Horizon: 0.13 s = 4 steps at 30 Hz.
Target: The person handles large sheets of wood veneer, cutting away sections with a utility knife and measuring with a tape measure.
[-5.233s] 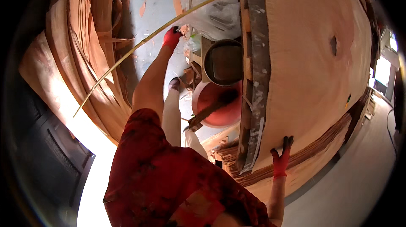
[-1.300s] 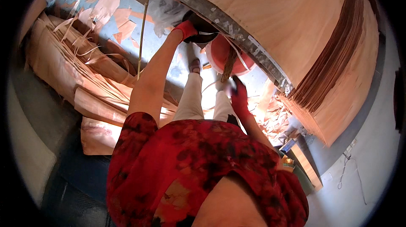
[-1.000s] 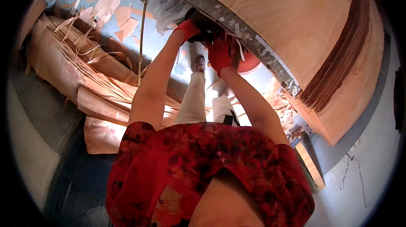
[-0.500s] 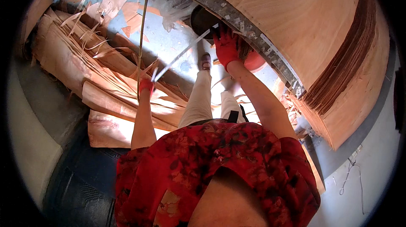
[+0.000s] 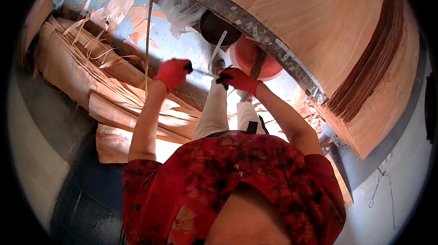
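Observation:
Both my hands wear red gloves with dark fingertips and meet over my legs, a short gap apart. My left hand (image 5: 173, 73), fingers closed, grips a narrow white tape strip (image 5: 219, 45). Across the gap, my right hand (image 5: 240, 79) pinches the same strip. A flat length of it rises from the right fingers toward a dark round bowl (image 5: 212, 28). Beyond the right hand stands a red basin (image 5: 241, 53) with a brown, bristly thing lying across it. The fingertips are partly hidden and slightly blurred.
A large bench carries stacked wood veneer sheets (image 5: 296, 12); its grey edge (image 5: 248, 26) is dotted with tape scraps. More veneer (image 5: 77, 62) lies heaped at the left. A thin upright stick (image 5: 149, 30) passes beside my left arm. Veneer scraps (image 5: 121, 7) litter the floor.
My right hand has drawn back from the bowl toward me. My left hand has risen and moved right, so the tape between them is much shorter.

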Available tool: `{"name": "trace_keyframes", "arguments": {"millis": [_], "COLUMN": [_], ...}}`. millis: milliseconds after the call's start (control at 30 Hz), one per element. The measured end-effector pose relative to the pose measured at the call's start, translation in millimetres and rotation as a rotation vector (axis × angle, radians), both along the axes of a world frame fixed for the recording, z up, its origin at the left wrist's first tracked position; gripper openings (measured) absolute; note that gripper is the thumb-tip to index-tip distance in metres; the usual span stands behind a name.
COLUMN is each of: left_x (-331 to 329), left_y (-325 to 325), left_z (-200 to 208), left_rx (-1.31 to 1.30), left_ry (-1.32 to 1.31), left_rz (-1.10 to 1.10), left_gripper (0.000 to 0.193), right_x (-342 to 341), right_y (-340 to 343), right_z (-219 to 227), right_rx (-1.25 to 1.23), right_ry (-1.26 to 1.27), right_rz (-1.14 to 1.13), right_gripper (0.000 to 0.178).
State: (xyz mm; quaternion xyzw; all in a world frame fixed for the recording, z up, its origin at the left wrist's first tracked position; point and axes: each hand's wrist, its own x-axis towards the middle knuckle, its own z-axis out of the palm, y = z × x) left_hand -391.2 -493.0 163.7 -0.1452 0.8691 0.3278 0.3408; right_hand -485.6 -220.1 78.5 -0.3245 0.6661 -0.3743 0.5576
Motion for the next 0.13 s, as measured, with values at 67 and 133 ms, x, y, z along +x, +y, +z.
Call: {"name": "trace_keyframes", "arguments": {"millis": [67,133], "left_x": [-38.9,-73.0], "left_y": [-22.4,-45.5], "left_z": [-3.2,-30.6], "left_rx": [0.017,-0.23], "left_ry": [0.0,0.195], "left_rz": [0.03,-0.074], "left_gripper": [0.02,0.024], "right_x": [-18.1,-34.7], "right_y": [13.3,8.0], "right_z": [-17.5,-54.7], "right_rx": [-0.06,0.027], "right_ry": [-0.145,-0.193], "right_rz": [-0.194,-0.346], "right_gripper": [0.023,0.02]}}
